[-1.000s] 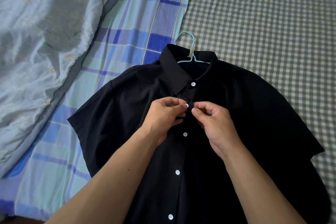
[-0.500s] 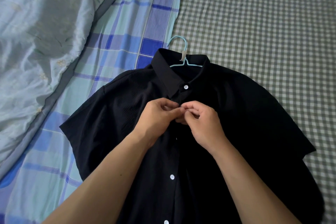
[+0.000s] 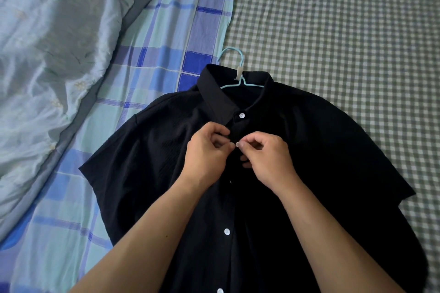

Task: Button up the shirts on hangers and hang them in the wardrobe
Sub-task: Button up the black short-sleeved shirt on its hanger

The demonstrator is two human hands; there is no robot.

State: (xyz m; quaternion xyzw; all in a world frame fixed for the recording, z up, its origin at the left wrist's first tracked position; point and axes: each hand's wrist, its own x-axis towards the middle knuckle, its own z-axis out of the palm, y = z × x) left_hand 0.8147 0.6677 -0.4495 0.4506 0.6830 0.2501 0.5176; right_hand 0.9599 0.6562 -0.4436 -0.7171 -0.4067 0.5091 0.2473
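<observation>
1. Head view: one black shirt (image 3: pixel 321 150) lies flat on the bed (image 3: pixel 357 19), on one light-blue hanger (image 3: pixel 234 68).
2. Left hand (image 3: pixel 206 157) pinches the placket fabric with curled fingers; right hand (image 3: pixel 269 162) pinches the second button (image 3: pixel 237 144) between thumb and fingertip.
3. Risk, as I judge it: the small button could slip back out of the hole if the fabric slackens, or go into a mismatched hole.
4. Count: four white buttons clearly visible, one of them the collar button (image 3: pixel 242 115); two hands.

Bed with green checked sheet (image 3: pixel 345 31), blue plaid blanket (image 3: pixel 166 54) beside it, pale quilt (image 3: pixel 59 43) at left edge
</observation>
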